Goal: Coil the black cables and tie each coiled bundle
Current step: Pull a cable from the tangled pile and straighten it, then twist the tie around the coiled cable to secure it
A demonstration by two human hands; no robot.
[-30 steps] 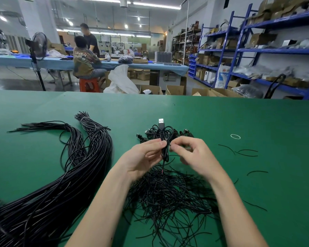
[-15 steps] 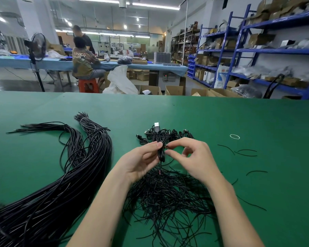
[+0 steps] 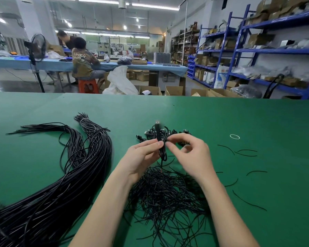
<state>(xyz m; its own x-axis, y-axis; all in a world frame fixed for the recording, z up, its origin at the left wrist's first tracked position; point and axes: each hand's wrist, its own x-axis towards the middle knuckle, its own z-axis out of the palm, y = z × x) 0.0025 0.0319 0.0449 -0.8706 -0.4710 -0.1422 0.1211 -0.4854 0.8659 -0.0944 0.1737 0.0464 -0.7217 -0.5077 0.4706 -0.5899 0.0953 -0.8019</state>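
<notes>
— Green table [image 3: 221,118] is filling the near half of the view, and behind it a workshop with blue shelves [image 3: 275,50] is showing. What is lying on the table?

— On the left, a very big bundle of long black cables [image 3: 64,184] is stretching from the near corner toward the middle. Between the two forearms, a pile of short black ties [image 3: 164,196] is spreading out, and some loose ties are lying to the right of it.

— And farther away?

— Beyond the hands, a small heap of coiled cables [image 3: 169,133] is sitting. A white rubber band [image 3: 234,136] is lying well apart, to the right.

— What are the hands doing?

— The left hand [image 3: 141,157] is pinching a coiled cable [image 3: 162,150], narrow and upright, between thumb and fingers. Its plug [image 3: 157,124] is pointing up, blurred. The right hand [image 3: 191,155] is pinching at the same coil from the other side, fingers curled. If it is holding a tie there, I cannot tell.

— Is the coil touching the table?

— No, it is hanging above the ties.
</notes>
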